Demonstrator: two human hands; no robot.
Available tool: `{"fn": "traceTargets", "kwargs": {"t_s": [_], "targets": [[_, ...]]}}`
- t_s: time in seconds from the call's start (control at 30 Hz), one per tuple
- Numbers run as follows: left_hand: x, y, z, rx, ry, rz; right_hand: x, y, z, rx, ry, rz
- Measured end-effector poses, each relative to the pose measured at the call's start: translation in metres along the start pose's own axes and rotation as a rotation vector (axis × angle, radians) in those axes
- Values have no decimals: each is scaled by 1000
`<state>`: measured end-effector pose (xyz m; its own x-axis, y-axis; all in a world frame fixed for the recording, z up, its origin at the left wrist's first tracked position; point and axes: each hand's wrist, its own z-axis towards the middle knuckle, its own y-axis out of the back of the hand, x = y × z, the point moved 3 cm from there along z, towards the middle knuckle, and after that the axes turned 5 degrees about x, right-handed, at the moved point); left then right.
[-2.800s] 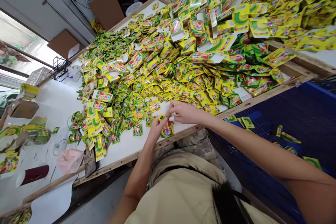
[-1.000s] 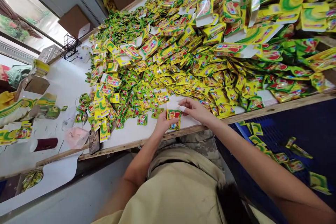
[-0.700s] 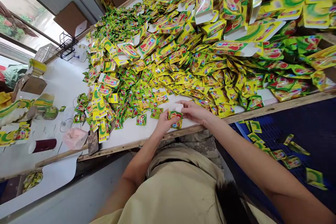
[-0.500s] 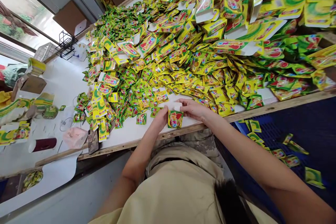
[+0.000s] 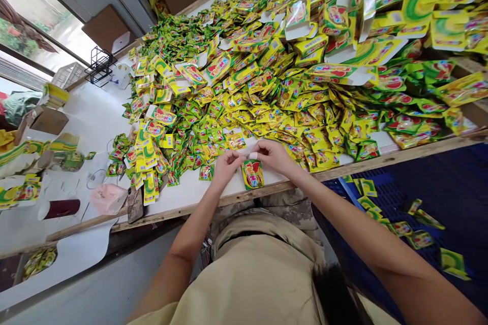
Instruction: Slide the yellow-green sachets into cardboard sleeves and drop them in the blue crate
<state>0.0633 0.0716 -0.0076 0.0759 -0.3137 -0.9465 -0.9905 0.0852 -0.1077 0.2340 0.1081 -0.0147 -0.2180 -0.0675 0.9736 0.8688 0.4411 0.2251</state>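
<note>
A small yellow-green candy box point(image 5: 252, 175) stands at the table's front edge, its printed front facing me and its white flap at the top. My left hand point(image 5: 227, 166) is closed, thumb and forefinger pinching at the top left corner of the box. From the other side my right hand point(image 5: 275, 158) bends its fingers onto the white flap, closed on it. What lies between the fingertips is partly hidden. Just left of my left hand, a green candy sachet point(image 5: 206, 172) lies on the white tabletop point(image 5: 190, 192).
A big heap of sachets point(image 5: 263, 106) and flat or folded boxes point(image 5: 301, 12) covers the table beyond my hands. A phone point(image 5: 135, 204) lies at the front edge, near a pink bag point(image 5: 109, 198). A blue crate point(image 5: 404, 203) with fallen packets stands low on the right.
My left hand has shifted from the box's side up to its top edge. Both hands' fingers have come closer together over the white flap, which shows less now.
</note>
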Motion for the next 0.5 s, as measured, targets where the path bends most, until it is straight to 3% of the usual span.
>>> {"fn": "traceTargets", "kwargs": {"t_s": [0.07,0.17,0.37,0.5], "targets": [[0,1,-7,-64,-152,133,0,1,-6,19,111,-119],[2,-1,-15,-49,-250,221,-2,0,-16,93,200,-117],[-1,-6,-15,-14,-172,204,-2,-1,-23,38,89,-11],[-6,-8,-12,-54,-150,198,2,-3,-21,54,14,-16]]}}
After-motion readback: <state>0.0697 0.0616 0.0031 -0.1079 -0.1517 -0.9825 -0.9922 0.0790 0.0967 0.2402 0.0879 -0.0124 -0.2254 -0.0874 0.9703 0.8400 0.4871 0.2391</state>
